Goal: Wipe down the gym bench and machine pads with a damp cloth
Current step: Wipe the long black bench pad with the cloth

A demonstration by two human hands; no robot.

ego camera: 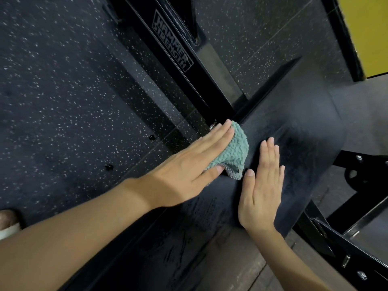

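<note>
Near the far left edge of the black pad [304, 122], the left hand [189, 164] is pressing the teal cloth [235, 150] flat against the vinyl. Fingers are lying straight and together on top, thumb resting along the cloth's near edge, not curled round it. The cloth is sitting bunched, just short of the corner where the pad is meeting the black steel frame [212, 66].

The right hand [262, 185] is lying flat on the pad just beside the cloth, fingers straight and close together, holding nothing, seemingly bracing.

Step in hand, as I am judging it: wiping the pad surface, cloth working at the left edge. The nearer part of the pad is showing streaky marks [189, 227]; moisture or wear, cannot tell. The stretch toward the right edge is looking dull, probably not yet wiped. The next move is likely calling for sliding the cloth across to the right edge under flat, even pressure, with the right hand lifting out of the path.

Writing: a white outlined label [172, 43] on the frame is reading "HAMMER STRENGTH". Nothing else is reading clearly. Speckled rubber floor [63, 80] is showing beyond the pad's left edge.
</note>
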